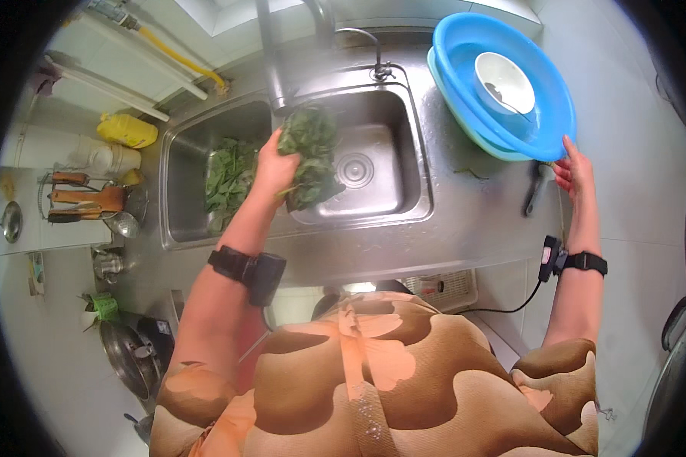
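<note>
My left hand [276, 166] is closed around a bunch of leafy greens [311, 148], held above the divider between the two sink bowls, near the faucet [278, 91]. More leafy greens [229, 177] lie in the left sink bowl [187, 206]. At the far right, my right hand [577, 169] has its thumb on the rim of a blue basin [543, 72], with the fingers curled at its outer side. Inside the basin sits a white bowl [514, 82] with a dark spot in it. A pale green basin [465, 126] shows underneath the blue one.
Beside the basins lies a dark-handled tool [537, 190], probably a knife, near a green scrap [471, 173] on the steel counter [480, 228]. The right sink bowl [389, 190] has a drain. A utensil rack [88, 199] and a yellow bottle [128, 130] stand left.
</note>
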A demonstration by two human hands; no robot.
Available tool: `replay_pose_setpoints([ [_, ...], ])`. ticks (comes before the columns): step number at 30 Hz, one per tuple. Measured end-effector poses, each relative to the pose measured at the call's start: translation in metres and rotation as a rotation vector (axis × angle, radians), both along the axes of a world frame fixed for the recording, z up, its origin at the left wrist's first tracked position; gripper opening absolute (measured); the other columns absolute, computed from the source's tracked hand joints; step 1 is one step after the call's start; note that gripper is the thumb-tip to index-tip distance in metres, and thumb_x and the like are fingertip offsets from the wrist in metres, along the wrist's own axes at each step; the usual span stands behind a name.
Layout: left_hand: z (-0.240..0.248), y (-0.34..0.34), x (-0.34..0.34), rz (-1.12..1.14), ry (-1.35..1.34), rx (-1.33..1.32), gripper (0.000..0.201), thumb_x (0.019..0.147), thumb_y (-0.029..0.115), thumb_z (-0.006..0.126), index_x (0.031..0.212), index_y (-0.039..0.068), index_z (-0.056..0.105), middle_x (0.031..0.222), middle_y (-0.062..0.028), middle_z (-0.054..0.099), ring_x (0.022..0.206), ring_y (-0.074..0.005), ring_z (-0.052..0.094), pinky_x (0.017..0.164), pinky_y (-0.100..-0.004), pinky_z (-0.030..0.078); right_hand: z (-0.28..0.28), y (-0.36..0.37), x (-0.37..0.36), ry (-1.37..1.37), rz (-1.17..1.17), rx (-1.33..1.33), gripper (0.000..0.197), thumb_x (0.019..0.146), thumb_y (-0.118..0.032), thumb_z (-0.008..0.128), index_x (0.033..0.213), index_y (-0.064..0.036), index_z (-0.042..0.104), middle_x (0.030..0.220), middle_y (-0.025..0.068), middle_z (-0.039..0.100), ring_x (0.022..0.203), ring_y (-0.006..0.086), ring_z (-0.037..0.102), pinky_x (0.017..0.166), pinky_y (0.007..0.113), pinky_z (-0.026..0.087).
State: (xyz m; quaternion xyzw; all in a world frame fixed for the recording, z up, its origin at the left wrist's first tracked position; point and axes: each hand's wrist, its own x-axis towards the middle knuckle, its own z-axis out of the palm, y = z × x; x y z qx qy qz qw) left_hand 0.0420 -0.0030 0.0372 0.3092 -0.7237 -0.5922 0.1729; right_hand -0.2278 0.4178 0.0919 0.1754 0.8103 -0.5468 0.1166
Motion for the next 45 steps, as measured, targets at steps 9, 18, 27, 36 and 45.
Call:
replay_pose_setpoints([
  [9,-0.008,0.012,-0.003,0.008,-0.108,-0.087,0.053,0.069,-0.010,0.047,0.119,0.005,0.047,0.092,-0.0040,0.058,0.077,-0.0116,0.053,0.069,-0.0236,0.043,-0.021,0.010,-0.023,-0.141,0.120,-0.295,0.015,0.078,-0.020,0.056,0.079,-0.0079,0.048,0.055,0.0013,0.045,0.039,0.0077,0.039,0.030,0.016,0.026],
  [18,-0.037,-0.004,-0.009,-0.001,0.013,0.081,0.060,0.064,-0.001,0.058,0.122,-0.001,0.045,0.103,-0.0199,0.058,0.088,-0.0248,0.058,0.078,-0.0308,0.044,-0.009,0.000,-0.017,-0.022,0.062,-0.444,0.012,0.080,-0.015,0.055,0.077,-0.0085,0.046,0.060,-0.0011,0.044,0.044,0.0059,0.039,0.031,0.015,0.028],
  [27,-0.056,-0.013,-0.029,-0.015,0.016,-0.031,0.054,0.065,0.000,0.057,0.118,0.002,0.049,0.099,-0.0159,0.061,0.091,-0.0222,0.059,0.079,-0.0292,0.044,0.042,0.024,0.066,0.049,0.107,-0.343,0.014,0.080,-0.019,0.057,0.081,-0.0060,0.052,0.064,-0.0019,0.048,0.047,0.0036,0.041,0.032,0.016,0.027],
  [36,0.017,-0.022,-0.030,0.025,0.078,0.013,0.056,0.066,-0.009,0.052,0.120,0.000,0.047,0.090,-0.0060,0.060,0.075,-0.0138,0.056,0.067,-0.0253,0.045,0.064,0.000,0.167,-0.016,0.207,-0.268,0.021,0.078,-0.020,0.056,0.086,-0.0012,0.051,0.059,-0.0005,0.051,0.037,0.0051,0.042,0.030,0.017,0.032],
  [45,0.088,-0.034,-0.019,-0.133,0.273,-0.020,0.046,0.068,-0.007,0.049,0.114,0.000,0.050,0.090,-0.0054,0.059,0.076,-0.0122,0.054,0.065,-0.0237,0.044,0.012,-0.073,0.189,-0.133,0.422,-0.167,0.022,0.076,-0.016,0.056,0.090,0.0000,0.053,0.066,0.0033,0.056,0.045,0.0089,0.051,0.034,0.020,0.038],
])
